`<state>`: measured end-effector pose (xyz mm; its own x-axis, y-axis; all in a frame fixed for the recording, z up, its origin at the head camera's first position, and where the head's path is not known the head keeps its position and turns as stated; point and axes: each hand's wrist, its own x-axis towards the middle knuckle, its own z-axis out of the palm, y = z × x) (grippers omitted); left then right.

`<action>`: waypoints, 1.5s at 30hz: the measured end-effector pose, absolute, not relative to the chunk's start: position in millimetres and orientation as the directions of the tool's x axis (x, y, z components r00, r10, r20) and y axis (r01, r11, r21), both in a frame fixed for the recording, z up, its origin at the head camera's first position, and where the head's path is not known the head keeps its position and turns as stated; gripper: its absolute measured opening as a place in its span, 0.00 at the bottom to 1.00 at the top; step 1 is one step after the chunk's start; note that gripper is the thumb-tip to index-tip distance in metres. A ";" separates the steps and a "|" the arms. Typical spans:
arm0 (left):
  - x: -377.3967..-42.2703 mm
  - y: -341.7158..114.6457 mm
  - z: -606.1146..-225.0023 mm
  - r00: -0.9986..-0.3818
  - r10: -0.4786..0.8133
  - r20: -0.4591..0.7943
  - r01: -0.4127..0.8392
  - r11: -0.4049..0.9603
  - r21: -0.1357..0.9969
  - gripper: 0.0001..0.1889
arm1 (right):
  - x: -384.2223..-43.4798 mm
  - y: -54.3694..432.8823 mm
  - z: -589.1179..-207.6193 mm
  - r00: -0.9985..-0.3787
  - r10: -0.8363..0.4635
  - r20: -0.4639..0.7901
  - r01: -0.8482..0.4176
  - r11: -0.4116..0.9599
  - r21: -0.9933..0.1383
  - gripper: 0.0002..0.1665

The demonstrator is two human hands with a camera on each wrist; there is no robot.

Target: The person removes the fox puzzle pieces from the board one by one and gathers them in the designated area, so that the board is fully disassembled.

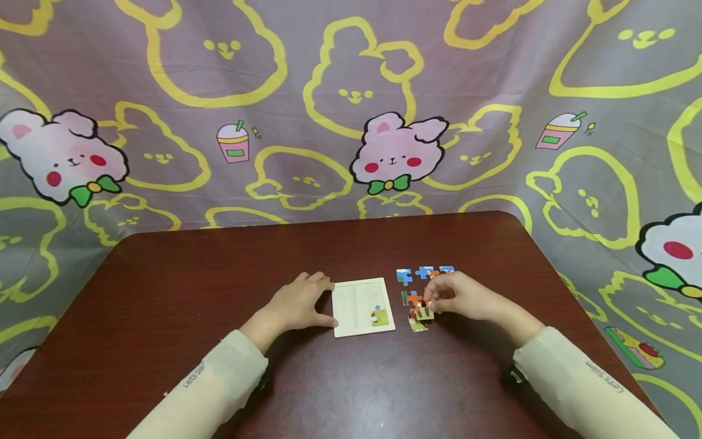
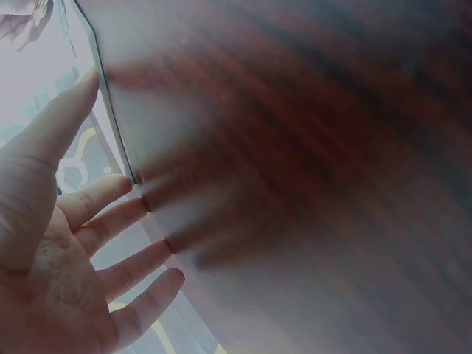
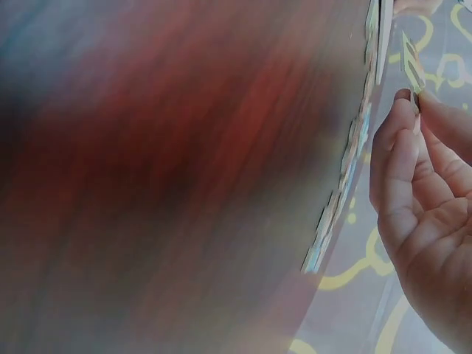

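A square pale puzzle tray lies on the table, with a green-and-blue jigsaw piece in its lower right corner. My left hand rests at the tray's left side, its thumb at the lower corner and its fingertips along the edge, fingers nearly straight. Between thumb and fingertips, my right hand pinches a jigsaw piece with a green and orange print. That piece is held up over the loose pieces to the right of the tray, partly covering them in the head view.
Several loose jigsaw pieces lie in rough rows right of the tray, some behind the right hand. The dark brown wooden table ends at a patterned cloth hanging behind it and at the sides.
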<state>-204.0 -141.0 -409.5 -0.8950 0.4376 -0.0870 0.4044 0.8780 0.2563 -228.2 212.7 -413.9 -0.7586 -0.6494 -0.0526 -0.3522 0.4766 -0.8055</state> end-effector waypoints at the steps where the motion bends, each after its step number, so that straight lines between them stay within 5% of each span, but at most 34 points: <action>1: -204.1 -141.1 -409.5 -0.895 0.437 -0.087 0.404 0.878 0.256 0.39 | -227.9 214.7 -413.3 -0.760 -0.647 -0.055 -0.350 0.480 -0.805 0.04; 25: -203.7 -141.6 -412.0 -0.898 0.430 -0.094 0.396 0.882 0.257 0.39 | -221.9 238.4 -412.5 -0.769 -0.620 -0.158 -0.267 0.536 -0.801 0.03; 45: -203.9 -141.8 -409.9 -0.896 0.429 -0.110 0.391 0.883 0.259 0.39 | -224.8 222.7 -402.4 -0.775 -0.627 -0.077 -0.425 0.609 -0.670 0.03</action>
